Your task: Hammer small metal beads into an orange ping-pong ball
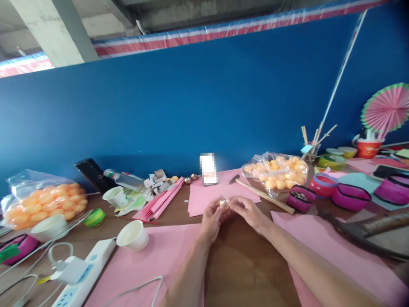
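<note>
A small shiny gold-silver ball [224,202] sits between my two hands above the brown table. My left hand [213,216] is closed around it, with thumb and fingers pinching its left side. My right hand [244,209] has its fingertips pressed together at the ball's right side; whether they hold a separate small piece is too fine to make out. Just beyond my hands lie pink paper sheets [204,199] and a hammer [260,195] with a wooden handle. Several similar shiny balls [191,179] rest by the folded pink paper strips [166,199].
Bags of orange balls stand left [47,202] and right [277,170]. A white cup [132,235] and a power strip [86,273] with cables are at the left. Purple containers [350,197], a dark curved tool [361,236] and a stick jar [310,151] occupy the right. A blue partition [191,106] rises behind.
</note>
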A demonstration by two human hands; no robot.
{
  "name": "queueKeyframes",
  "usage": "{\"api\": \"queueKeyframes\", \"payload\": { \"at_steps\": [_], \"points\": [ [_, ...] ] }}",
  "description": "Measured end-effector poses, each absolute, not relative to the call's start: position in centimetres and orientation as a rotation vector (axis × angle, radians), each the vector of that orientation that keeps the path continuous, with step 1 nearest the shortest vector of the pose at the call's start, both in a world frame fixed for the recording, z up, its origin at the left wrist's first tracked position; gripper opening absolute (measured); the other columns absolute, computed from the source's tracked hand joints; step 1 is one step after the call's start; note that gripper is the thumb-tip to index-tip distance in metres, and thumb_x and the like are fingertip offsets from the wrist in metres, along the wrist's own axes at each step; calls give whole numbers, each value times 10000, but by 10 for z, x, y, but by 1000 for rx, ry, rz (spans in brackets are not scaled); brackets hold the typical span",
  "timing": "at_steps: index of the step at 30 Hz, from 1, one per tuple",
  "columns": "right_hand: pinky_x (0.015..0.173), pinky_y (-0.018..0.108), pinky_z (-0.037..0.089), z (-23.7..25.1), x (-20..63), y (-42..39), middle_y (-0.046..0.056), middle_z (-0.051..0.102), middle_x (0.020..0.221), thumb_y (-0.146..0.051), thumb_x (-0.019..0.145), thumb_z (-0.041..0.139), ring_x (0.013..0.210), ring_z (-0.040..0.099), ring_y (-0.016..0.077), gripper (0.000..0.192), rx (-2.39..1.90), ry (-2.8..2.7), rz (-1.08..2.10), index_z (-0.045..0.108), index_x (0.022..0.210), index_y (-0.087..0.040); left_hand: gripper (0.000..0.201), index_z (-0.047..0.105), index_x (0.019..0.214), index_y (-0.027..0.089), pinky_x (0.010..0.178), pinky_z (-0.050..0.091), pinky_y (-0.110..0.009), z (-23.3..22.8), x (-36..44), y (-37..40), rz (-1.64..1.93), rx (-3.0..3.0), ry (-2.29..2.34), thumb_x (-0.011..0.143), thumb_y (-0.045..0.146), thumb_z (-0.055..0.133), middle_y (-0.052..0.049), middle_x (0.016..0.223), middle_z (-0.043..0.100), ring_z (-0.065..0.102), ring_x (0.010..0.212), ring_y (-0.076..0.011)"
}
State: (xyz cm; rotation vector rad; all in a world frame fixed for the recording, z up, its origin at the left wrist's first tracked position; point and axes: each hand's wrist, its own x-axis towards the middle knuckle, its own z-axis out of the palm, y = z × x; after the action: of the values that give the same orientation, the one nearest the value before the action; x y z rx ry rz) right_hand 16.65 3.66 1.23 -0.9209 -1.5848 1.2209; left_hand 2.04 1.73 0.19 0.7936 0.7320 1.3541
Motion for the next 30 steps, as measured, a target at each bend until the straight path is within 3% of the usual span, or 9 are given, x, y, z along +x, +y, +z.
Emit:
{"api": "queueKeyframes", "payload": {
  "at_steps": [9,30],
  "points": [
    [858,323,384,15,166,34,55,605,972,-395,745,550,953,521,197,248,-905,-1581,1269,604,812,-161,372,561,1052,179,860,422,-352,5,21,16,1344,799,722,695,254,632,-80,994,631,604,857,-164],
    [800,311,406,11,166,35,36,622,885,-405,772,505,851,545,173,282,-903,-1601,1284,593,882,-161,399,563,1066,179,855,426,-350,8,22,15,1344,773,725,678,227,648,-88,1005,631,608,856,-167]
  ]
}}
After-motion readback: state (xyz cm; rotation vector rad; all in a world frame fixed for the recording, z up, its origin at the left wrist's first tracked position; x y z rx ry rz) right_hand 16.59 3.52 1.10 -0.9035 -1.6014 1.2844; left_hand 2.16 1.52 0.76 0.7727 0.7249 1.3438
